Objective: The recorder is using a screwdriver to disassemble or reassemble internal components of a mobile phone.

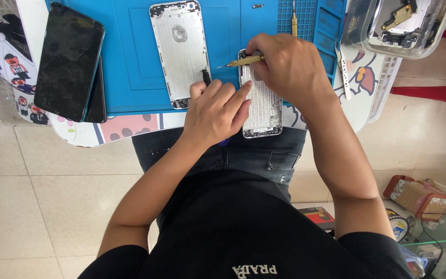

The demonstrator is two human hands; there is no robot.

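Note:
A silver phone back housing (pixel 262 111) lies at the near edge of the blue work mat (pixel 130 62), partly overhanging the table. My left hand (pixel 218 111) rests on its left side, fingers pressing it down. My right hand (pixel 287 64) covers its top end and grips a small brass-handled screwdriver (pixel 243 61), whose tip points left. A second, larger silver housing (pixel 180 51) lies on the mat just left of my hands, inside face up.
Two dark phones (pixel 69 62) are stacked at the mat's left. A clear tray of small parts (pixel 398 26) stands at the back right. Another screwdriver (pixel 294 20) and a thin metal strip (pixel 343 70) lie on the right. Boxes (pixel 419 196) sit on the floor.

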